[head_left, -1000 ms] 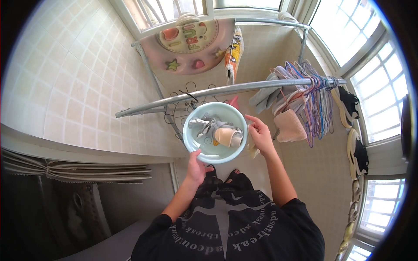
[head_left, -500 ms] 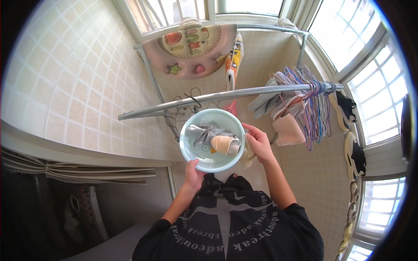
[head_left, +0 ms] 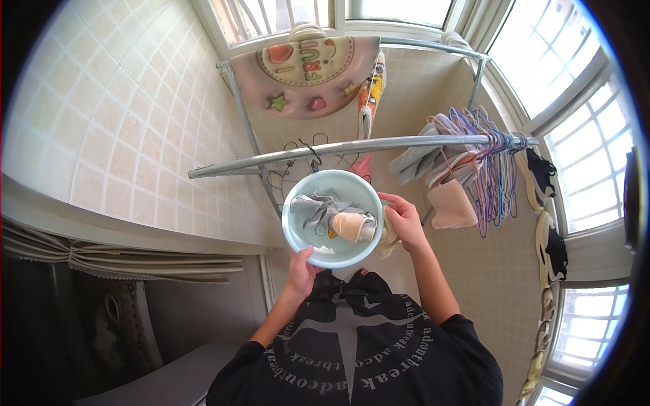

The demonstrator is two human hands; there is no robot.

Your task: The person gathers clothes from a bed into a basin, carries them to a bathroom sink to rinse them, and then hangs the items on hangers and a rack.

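A pale blue round basin [head_left: 289, 227] is held up in front of my black shirt, under the near end of a metal rail. My left hand [head_left: 302, 272] is closed on its lower left rim, thumb on top. At the right rim, my right hand [head_left: 404, 222] grips the basin with its fingers mostly hidden behind the edge. Inside the basin lie crumpled grey cloth pieces [head_left: 317, 206] and a rolled peach cloth [head_left: 350, 227] with a paler end. A pale yellowish cloth [head_left: 388, 242] shows between the basin and my right hand; what supports it is hidden.
The metal rail [head_left: 271, 160] crosses beyond the basin, with many hangers [head_left: 491, 176] and a pink towel [head_left: 453, 204] at its right. A printed mat [head_left: 305, 81] hangs farther back. Dark shoes [head_left: 555, 247] line the right window ledge. A curtain [head_left: 135, 264] is at left.
The view has shifted slightly, so the rail and hanging things sit a little farther right. Both hands keep their hold on the basin, and its contents look the same.
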